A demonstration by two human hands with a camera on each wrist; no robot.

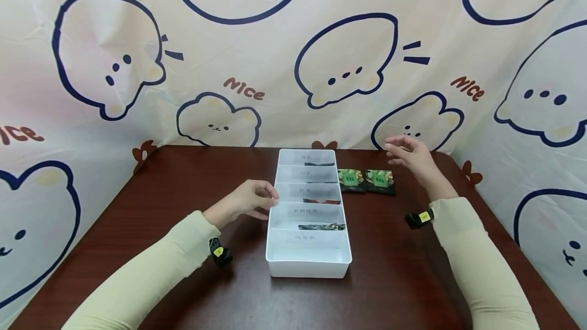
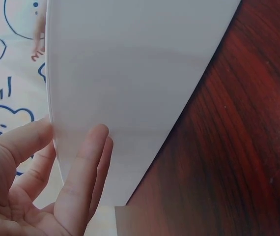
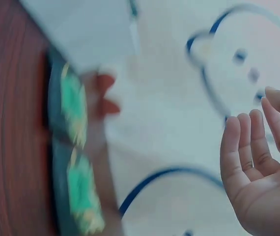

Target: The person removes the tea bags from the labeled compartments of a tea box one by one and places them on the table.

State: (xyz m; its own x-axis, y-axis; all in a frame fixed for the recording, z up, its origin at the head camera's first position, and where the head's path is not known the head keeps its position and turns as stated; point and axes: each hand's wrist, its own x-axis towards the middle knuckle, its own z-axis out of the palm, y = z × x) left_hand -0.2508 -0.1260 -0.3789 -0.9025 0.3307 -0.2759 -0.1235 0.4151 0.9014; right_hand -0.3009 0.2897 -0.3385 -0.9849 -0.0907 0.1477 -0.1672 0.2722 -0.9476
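Observation:
A long white divided box (image 1: 309, 269) stands on the table. Dark packets and a red one show inside several compartments, and the one nearest me holds nothing visible. My left hand (image 1: 252, 198) is at the box's left rim; its thumb and a finger meet the rim, while other fingers lie along the outer wall (image 2: 115, 73). In the air beyond the box's right side is my right hand (image 1: 410, 157), its fingers loosely bent with nothing between them. Two green-and-black tea sachets (image 1: 351, 181) (image 1: 380, 181) lie side by side right of the box, below that hand.
The dark wooden table (image 1: 220, 289) ends at a curtain (image 1: 275, 65) printed with cartoon bears, which rises behind it and at both sides. Printed labels (image 1: 304, 211) mark the box compartments. Each wrist wears a black camera (image 1: 221, 252).

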